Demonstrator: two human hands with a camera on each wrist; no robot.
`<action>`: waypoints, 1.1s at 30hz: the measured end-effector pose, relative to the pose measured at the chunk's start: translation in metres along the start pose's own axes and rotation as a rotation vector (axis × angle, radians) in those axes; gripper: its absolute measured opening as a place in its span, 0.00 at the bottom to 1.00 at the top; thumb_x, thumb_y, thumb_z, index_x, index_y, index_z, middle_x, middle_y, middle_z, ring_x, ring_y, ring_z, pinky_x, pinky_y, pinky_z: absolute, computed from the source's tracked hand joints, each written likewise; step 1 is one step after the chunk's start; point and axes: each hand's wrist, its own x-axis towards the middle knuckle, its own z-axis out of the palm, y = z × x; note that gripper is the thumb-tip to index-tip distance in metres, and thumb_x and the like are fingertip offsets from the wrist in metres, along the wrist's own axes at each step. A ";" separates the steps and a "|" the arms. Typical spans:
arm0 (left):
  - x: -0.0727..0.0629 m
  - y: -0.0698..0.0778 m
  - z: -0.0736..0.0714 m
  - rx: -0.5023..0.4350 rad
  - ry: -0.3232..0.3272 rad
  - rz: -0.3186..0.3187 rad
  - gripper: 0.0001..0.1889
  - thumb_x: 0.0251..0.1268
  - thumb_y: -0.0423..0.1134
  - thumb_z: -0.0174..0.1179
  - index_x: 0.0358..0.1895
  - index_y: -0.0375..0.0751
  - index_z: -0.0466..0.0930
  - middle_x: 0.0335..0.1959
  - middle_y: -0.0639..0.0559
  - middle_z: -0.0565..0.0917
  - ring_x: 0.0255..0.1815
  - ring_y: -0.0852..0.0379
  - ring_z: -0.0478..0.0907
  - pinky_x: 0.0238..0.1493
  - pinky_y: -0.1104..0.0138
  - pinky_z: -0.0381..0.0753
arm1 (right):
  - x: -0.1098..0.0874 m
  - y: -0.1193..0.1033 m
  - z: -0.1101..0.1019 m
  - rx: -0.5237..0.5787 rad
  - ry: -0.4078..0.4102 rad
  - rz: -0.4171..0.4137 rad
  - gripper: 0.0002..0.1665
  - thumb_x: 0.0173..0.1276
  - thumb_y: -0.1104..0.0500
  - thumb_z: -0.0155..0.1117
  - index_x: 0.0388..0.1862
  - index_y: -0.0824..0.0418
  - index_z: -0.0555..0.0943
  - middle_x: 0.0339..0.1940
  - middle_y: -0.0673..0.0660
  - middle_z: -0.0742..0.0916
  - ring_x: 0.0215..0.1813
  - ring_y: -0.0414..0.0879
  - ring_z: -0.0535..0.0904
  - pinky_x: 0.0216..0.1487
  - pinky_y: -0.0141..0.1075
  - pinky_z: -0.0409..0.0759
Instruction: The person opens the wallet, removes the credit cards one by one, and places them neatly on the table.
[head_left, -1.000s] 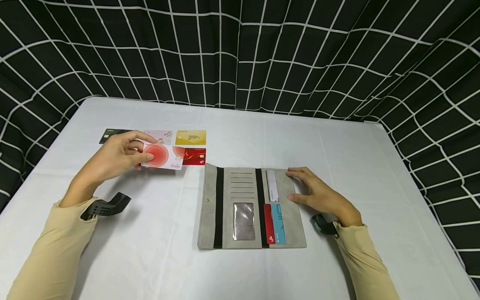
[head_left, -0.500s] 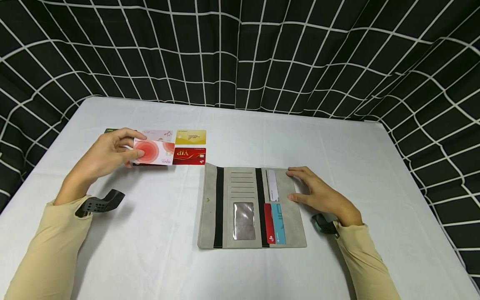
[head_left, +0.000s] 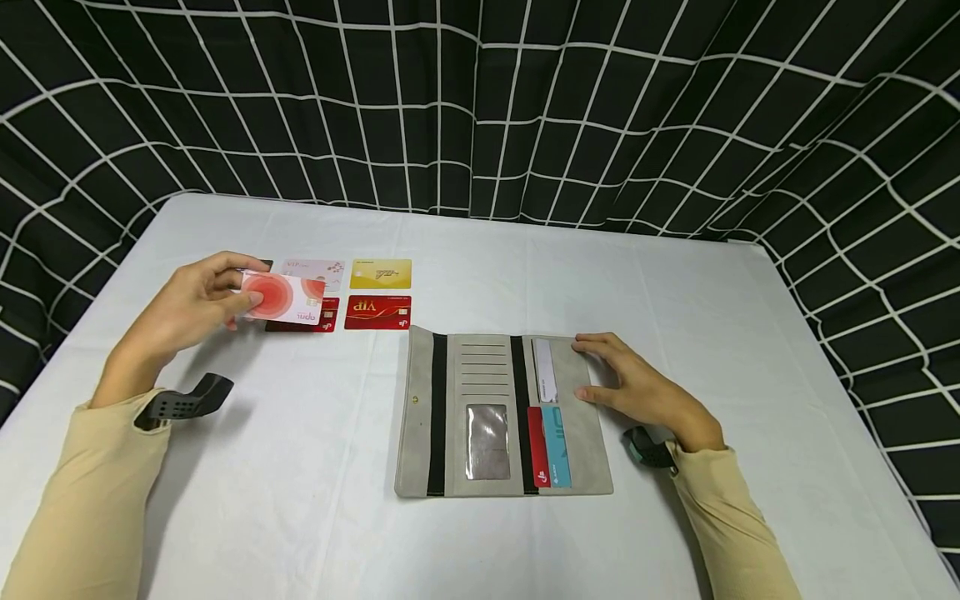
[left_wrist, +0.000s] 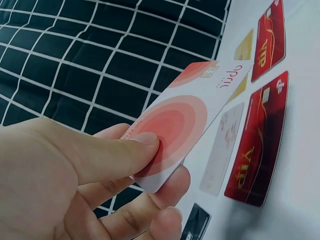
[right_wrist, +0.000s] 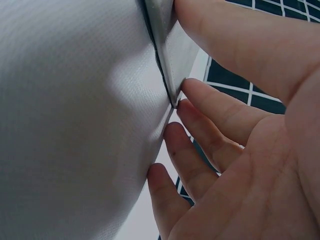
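Observation:
My left hand [head_left: 195,296] pinches a white card with red circles [head_left: 283,297] between thumb and fingers, raised over the table at the left. In the left wrist view the thumb lies flat on the printed face of this card [left_wrist: 172,122]. Below and behind it lies a dark red card [head_left: 327,317], partly covered in the head view. My right hand [head_left: 637,383] rests at the right edge of the open grey wallet [head_left: 588,450], thumb and fingertips touching it. A red card [head_left: 538,446], a blue card [head_left: 557,446] and a pale card [head_left: 546,371] sit in the wallet's slots.
On the white table [head_left: 322,500] lie a red VIP card [head_left: 378,312], a gold card [head_left: 382,273] and a pale pink VIP card [head_left: 311,269]. A black card [left_wrist: 196,223] is mostly hidden behind the left hand in the head view. A black gridded curtain [head_left: 472,108] surrounds the table's back.
My left hand has moved left with the white-and-red card, uncovering the red VIP card and part of the dark red card, and now covering most of the black card. The right hand stays put.

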 end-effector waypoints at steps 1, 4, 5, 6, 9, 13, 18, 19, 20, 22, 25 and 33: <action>0.000 -0.001 -0.001 0.006 0.003 -0.003 0.22 0.70 0.34 0.60 0.64 0.43 0.70 0.36 0.59 0.80 0.27 0.53 0.77 0.30 0.66 0.75 | 0.000 0.000 0.000 0.000 0.001 -0.002 0.40 0.65 0.56 0.70 0.72 0.67 0.66 0.74 0.65 0.66 0.75 0.64 0.59 0.73 0.64 0.57; 0.001 -0.006 -0.003 0.016 0.010 -0.015 0.22 0.69 0.34 0.61 0.65 0.43 0.70 0.36 0.60 0.80 0.28 0.55 0.77 0.30 0.67 0.75 | 0.000 0.001 0.001 0.001 0.002 -0.006 0.40 0.65 0.57 0.70 0.72 0.67 0.66 0.73 0.65 0.66 0.75 0.63 0.59 0.73 0.63 0.57; 0.001 -0.007 -0.003 0.019 0.012 -0.018 0.22 0.69 0.34 0.61 0.65 0.44 0.70 0.36 0.62 0.80 0.29 0.58 0.77 0.30 0.68 0.75 | 0.000 0.001 0.001 0.002 0.003 -0.005 0.40 0.65 0.57 0.70 0.72 0.67 0.66 0.73 0.65 0.66 0.76 0.63 0.59 0.73 0.63 0.57; 0.002 -0.009 -0.004 0.021 0.015 -0.022 0.22 0.69 0.35 0.61 0.65 0.44 0.70 0.35 0.65 0.80 0.30 0.60 0.77 0.30 0.68 0.75 | 0.000 0.001 0.001 0.004 0.003 -0.004 0.40 0.65 0.57 0.70 0.72 0.67 0.66 0.74 0.65 0.66 0.76 0.63 0.59 0.73 0.63 0.56; 0.002 -0.014 -0.007 0.018 0.029 -0.027 0.23 0.69 0.35 0.61 0.65 0.42 0.69 0.32 0.73 0.78 0.32 0.66 0.75 0.30 0.70 0.75 | 0.000 0.002 0.001 0.013 0.002 0.003 0.40 0.65 0.58 0.70 0.72 0.66 0.66 0.74 0.64 0.66 0.76 0.62 0.58 0.74 0.62 0.56; 0.001 -0.020 -0.012 0.000 0.054 -0.037 0.23 0.67 0.33 0.62 0.64 0.44 0.69 0.32 0.79 0.77 0.33 0.69 0.74 0.31 0.71 0.76 | 0.000 0.003 0.001 0.016 0.003 0.000 0.40 0.65 0.58 0.70 0.72 0.66 0.66 0.74 0.63 0.66 0.76 0.61 0.58 0.74 0.62 0.56; 0.000 -0.028 -0.020 -0.016 0.077 -0.068 0.21 0.67 0.35 0.63 0.60 0.53 0.71 0.31 0.80 0.78 0.31 0.67 0.75 0.31 0.71 0.76 | 0.000 0.001 0.001 0.014 0.006 -0.014 0.40 0.65 0.56 0.70 0.72 0.67 0.66 0.74 0.64 0.66 0.76 0.62 0.59 0.73 0.62 0.57; 0.000 -0.029 -0.022 -0.026 0.079 -0.076 0.20 0.67 0.36 0.63 0.60 0.55 0.71 0.31 0.79 0.78 0.30 0.66 0.75 0.30 0.71 0.76 | -0.001 0.001 0.001 0.014 0.006 -0.012 0.40 0.65 0.56 0.70 0.72 0.67 0.66 0.74 0.64 0.66 0.76 0.62 0.59 0.73 0.62 0.56; -0.001 -0.030 -0.024 -0.029 0.082 -0.082 0.20 0.68 0.37 0.63 0.59 0.55 0.71 0.30 0.79 0.78 0.29 0.64 0.75 0.30 0.71 0.75 | -0.001 0.001 0.000 0.013 0.007 -0.013 0.39 0.66 0.56 0.70 0.72 0.67 0.66 0.74 0.64 0.66 0.76 0.62 0.59 0.73 0.62 0.56; -0.002 -0.032 -0.026 -0.042 0.085 -0.098 0.19 0.68 0.39 0.63 0.59 0.57 0.71 0.29 0.79 0.78 0.27 0.63 0.75 0.31 0.70 0.74 | -0.001 0.001 0.000 0.012 0.009 -0.014 0.39 0.66 0.56 0.70 0.72 0.67 0.67 0.74 0.64 0.66 0.76 0.62 0.59 0.73 0.62 0.56; -0.003 -0.035 -0.029 -0.055 0.092 -0.118 0.19 0.68 0.42 0.63 0.59 0.60 0.71 0.29 0.79 0.79 0.25 0.61 0.75 0.32 0.71 0.73 | -0.001 0.001 0.000 0.012 0.012 -0.015 0.39 0.66 0.57 0.70 0.71 0.67 0.67 0.74 0.64 0.66 0.76 0.62 0.59 0.73 0.62 0.56; -0.007 -0.044 -0.037 -0.050 0.122 -0.149 0.21 0.68 0.48 0.63 0.62 0.62 0.72 0.29 0.77 0.80 0.26 0.64 0.75 0.32 0.71 0.72 | 0.000 0.002 0.001 0.013 0.009 -0.006 0.40 0.65 0.57 0.71 0.72 0.67 0.66 0.74 0.64 0.66 0.76 0.62 0.59 0.74 0.62 0.56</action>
